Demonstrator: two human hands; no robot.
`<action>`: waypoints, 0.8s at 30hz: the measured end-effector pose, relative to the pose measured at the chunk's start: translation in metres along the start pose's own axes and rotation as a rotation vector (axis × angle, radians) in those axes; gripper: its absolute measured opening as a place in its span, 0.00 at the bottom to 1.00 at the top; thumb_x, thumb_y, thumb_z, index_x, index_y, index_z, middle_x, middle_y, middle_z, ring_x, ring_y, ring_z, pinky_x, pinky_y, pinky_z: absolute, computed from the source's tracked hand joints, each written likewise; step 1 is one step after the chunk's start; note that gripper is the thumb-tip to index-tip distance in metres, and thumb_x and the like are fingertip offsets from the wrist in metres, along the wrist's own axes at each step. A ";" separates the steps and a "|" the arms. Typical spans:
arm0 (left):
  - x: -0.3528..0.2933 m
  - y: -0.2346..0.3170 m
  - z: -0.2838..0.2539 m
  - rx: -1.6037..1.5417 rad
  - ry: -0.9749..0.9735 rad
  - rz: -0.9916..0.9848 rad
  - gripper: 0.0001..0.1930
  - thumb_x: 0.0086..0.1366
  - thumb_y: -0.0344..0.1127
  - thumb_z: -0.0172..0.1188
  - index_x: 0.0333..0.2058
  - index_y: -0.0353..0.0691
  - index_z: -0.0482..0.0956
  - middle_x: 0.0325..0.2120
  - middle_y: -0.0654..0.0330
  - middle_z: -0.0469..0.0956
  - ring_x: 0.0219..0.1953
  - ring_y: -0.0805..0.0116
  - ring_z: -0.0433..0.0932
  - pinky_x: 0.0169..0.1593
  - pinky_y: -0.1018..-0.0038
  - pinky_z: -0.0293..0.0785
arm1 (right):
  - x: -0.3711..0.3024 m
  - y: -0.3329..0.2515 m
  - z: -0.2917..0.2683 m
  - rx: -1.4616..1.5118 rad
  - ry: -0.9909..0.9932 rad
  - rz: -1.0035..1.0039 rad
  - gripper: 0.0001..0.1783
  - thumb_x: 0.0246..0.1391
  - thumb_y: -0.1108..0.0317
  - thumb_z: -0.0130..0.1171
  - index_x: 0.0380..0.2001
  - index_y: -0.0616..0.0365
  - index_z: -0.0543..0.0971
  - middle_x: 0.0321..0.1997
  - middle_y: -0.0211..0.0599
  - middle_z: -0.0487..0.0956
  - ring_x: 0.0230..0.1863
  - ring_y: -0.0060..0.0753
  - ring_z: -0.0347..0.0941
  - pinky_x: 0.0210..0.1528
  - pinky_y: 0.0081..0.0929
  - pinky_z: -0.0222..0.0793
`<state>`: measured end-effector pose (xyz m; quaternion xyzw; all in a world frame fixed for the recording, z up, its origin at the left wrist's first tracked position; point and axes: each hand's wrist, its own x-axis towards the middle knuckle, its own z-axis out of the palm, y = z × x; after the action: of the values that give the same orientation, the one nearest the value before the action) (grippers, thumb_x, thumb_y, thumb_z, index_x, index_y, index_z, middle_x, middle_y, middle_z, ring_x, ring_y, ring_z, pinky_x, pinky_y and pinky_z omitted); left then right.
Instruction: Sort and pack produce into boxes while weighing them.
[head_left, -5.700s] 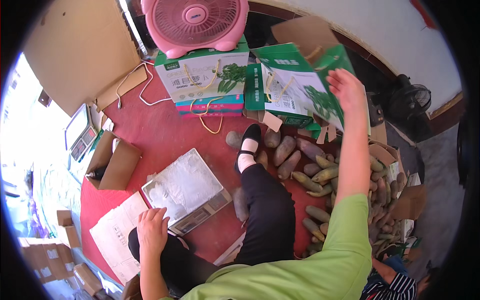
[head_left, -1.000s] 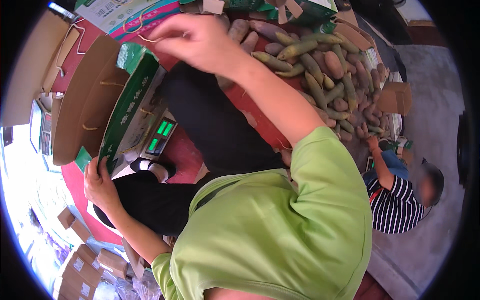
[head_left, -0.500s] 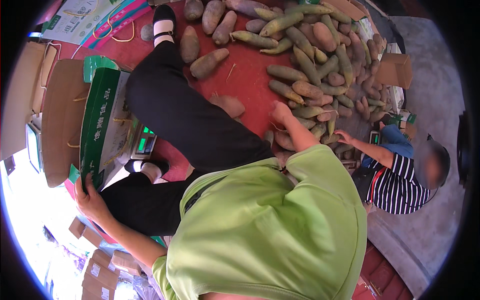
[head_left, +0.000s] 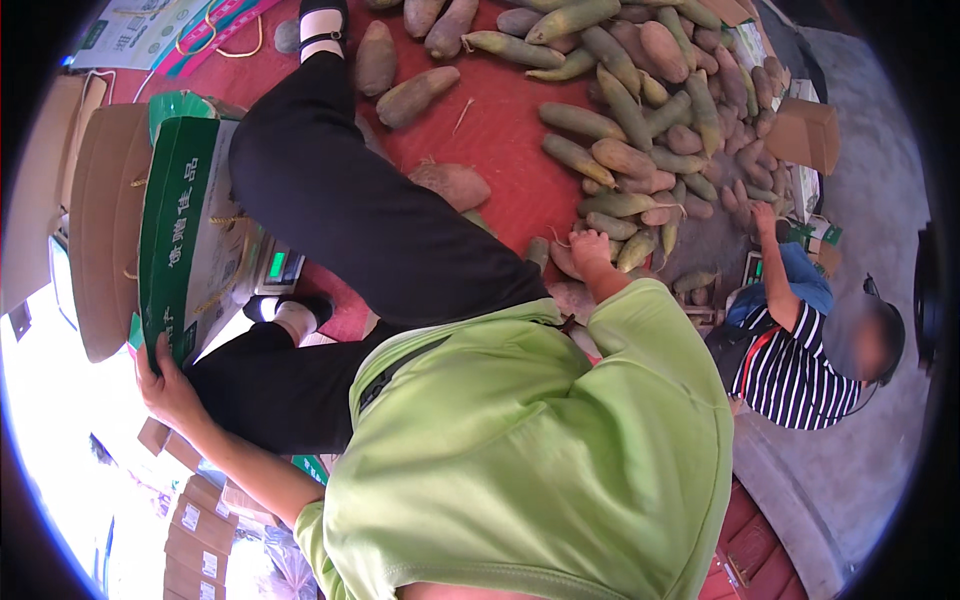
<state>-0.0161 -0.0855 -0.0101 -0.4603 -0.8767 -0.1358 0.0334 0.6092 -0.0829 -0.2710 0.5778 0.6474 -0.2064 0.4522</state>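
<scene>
On the left, my left hand [head_left: 172, 392] grips the near edge of an open green-and-white carton [head_left: 180, 225], thumb and fingers on its wall. The carton stands by a scale [head_left: 280, 264] with a lit green display, partly hidden. My right hand [head_left: 592, 252] is down at the near edge of a pile of long green radishes [head_left: 622, 203] and brownish-pink roots [head_left: 660, 52]. Its fingers are curled, and what lies under them is hidden. A pinkish root [head_left: 564, 262] lies beside those fingers.
Loose roots [head_left: 417, 96] lie on the red ground sheet [head_left: 500, 130] beyond my legs. A co-worker in a striped shirt [head_left: 795, 375] sits at the right, one hand [head_left: 764, 218] at the pile. Brown cartons [head_left: 195, 540] are stacked at lower left; an open box [head_left: 803, 135] stands far right.
My right hand has moved right and nearer to me along the pile's edge. My left hand and the carton have shifted slightly left in view. The co-worker's hand has moved right and farther away.
</scene>
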 end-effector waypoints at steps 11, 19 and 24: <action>-0.003 0.012 0.002 -0.051 0.049 0.071 0.08 0.61 0.37 0.59 0.37 0.42 0.79 0.30 0.57 0.80 0.31 0.60 0.78 0.36 0.69 0.72 | -0.008 0.009 -0.014 -0.088 0.045 -0.069 0.14 0.56 0.66 0.44 0.38 0.47 0.80 0.40 0.31 0.81 0.47 0.36 0.76 0.45 0.37 0.67; -0.003 0.008 -0.002 0.023 0.140 0.120 0.07 0.59 0.36 0.60 0.35 0.42 0.79 0.28 0.57 0.79 0.30 0.58 0.78 0.34 0.68 0.71 | -0.044 0.015 -0.070 0.259 0.294 -0.180 0.12 0.47 0.72 0.52 0.36 0.51 0.80 0.36 0.41 0.81 0.41 0.46 0.76 0.43 0.40 0.71; -0.003 0.029 -0.009 0.018 0.064 0.090 0.06 0.59 0.38 0.59 0.33 0.45 0.79 0.28 0.62 0.79 0.31 0.61 0.79 0.32 0.70 0.71 | -0.052 0.019 -0.107 0.448 0.447 -0.129 0.14 0.46 0.76 0.51 0.36 0.55 0.79 0.35 0.44 0.81 0.41 0.48 0.76 0.40 0.40 0.71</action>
<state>0.0088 -0.0744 0.0042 -0.4944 -0.8547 -0.1411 0.0717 0.5859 -0.0231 -0.1690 0.6516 0.7046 -0.2398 0.1464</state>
